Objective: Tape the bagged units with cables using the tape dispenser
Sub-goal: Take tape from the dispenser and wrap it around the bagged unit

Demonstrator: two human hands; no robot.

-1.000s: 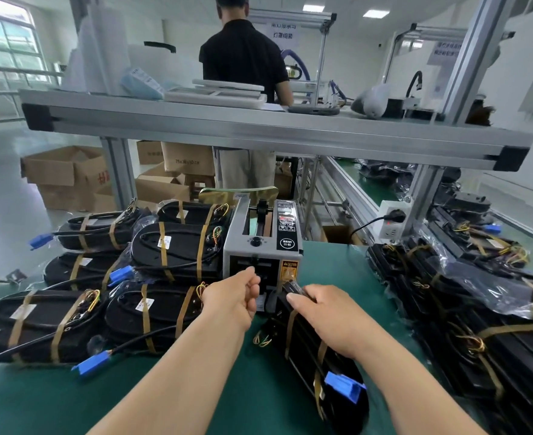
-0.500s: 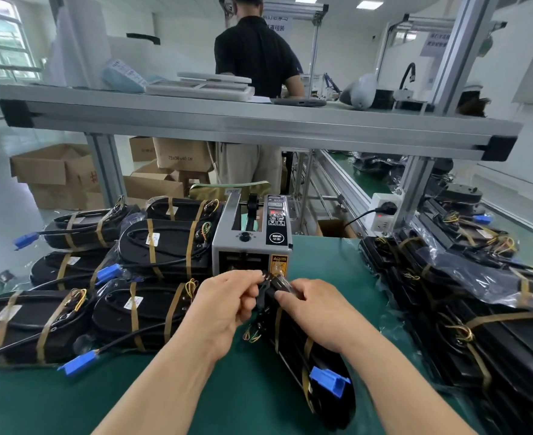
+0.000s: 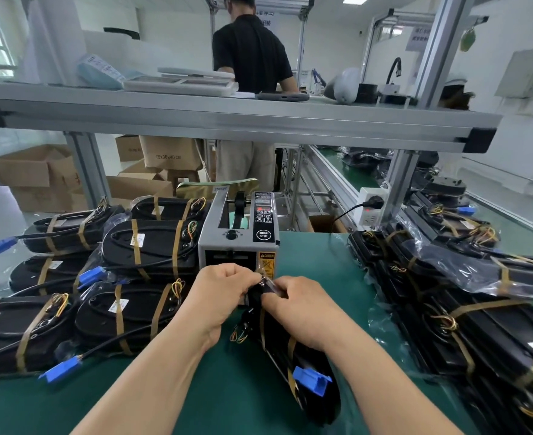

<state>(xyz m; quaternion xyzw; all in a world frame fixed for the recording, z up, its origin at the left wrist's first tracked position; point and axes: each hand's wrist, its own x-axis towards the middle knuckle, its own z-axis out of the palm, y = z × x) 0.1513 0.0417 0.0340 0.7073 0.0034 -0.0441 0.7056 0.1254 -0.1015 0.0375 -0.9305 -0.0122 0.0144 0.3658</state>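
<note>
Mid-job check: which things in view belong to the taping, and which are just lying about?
Job: tape dispenser; bagged unit, its far end pinched by the left hand and right hand; taped units on the left; piled units on the right.
Lying about: cardboard boxes; trays on the shelf; power strip; phone.

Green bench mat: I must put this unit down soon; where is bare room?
Bare green mat lies between the grey tape dispenser and the right-hand pile of bagged black units, and along the near edge left of the forearms. Crowded: the left, with taped black units, and the centre, where left hand and right hand grip the black bagged unit.
</note>
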